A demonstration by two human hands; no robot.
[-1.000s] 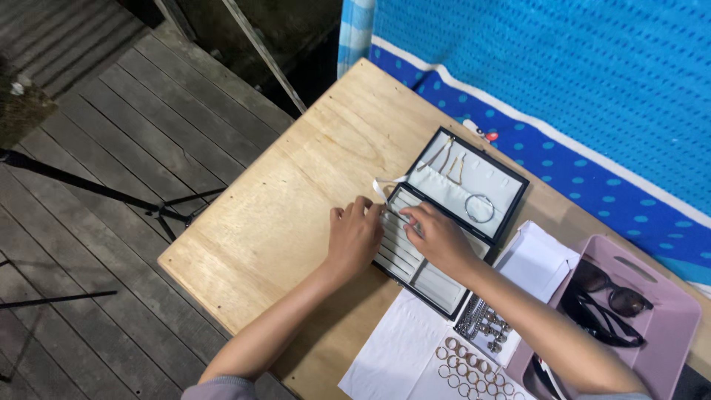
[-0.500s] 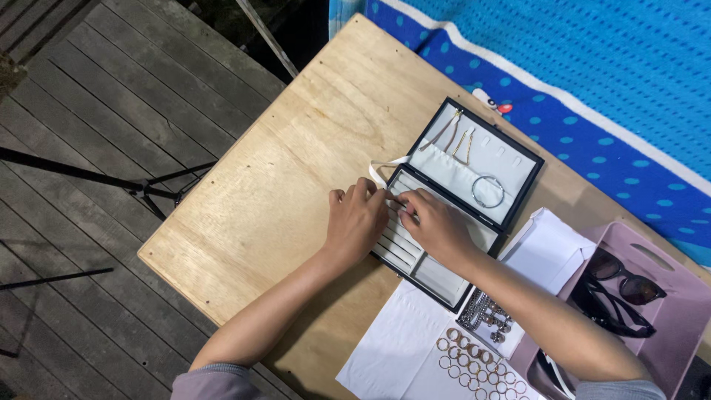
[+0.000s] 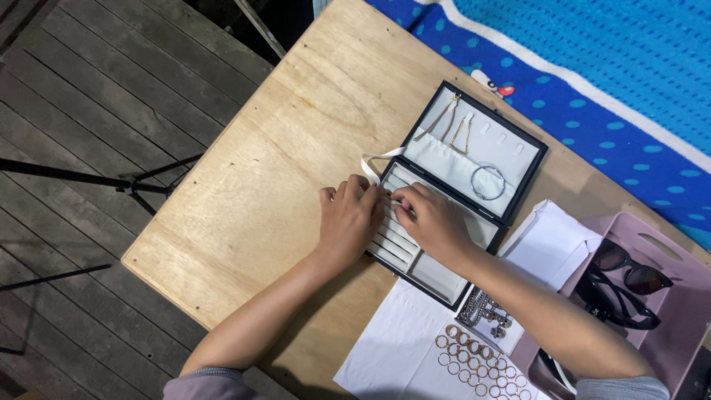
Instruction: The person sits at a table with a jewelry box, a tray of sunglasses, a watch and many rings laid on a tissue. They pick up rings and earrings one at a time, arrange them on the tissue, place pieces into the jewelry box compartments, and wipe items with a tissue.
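Risk: the open jewellery box (image 3: 452, 192) lies near the middle of the wooden table (image 3: 259, 192). Both hands press on its ring-slot tray, so a hard push could, I judge, skid the box or tip its raised lid.
Risk, small parts: the loose rings (image 3: 474, 359) on the white paper (image 3: 400, 348) by the table's near edge sit just beside the right forearm. A sweep of that arm might scatter them.
Left hand (image 3: 349, 218): palm down at the tray's left edge, fingers curled together, tips at the padded slots. Whether they pinch anything, I cannot tell.
Right hand (image 3: 435, 222): over the tray, fingers bent and bunched, tips meeting the left hand's. A held ring, if any, is hidden.
Lid contents: a bangle (image 3: 489, 181) and thin chains (image 3: 452, 122) rest on the pale lining.
Ribbon: a white ribbon tab (image 3: 378, 159) loops out at the box's left side.
Right of box: a pink tray (image 3: 666, 326) with dark sunglasses (image 3: 629, 278), at the table's right edge.
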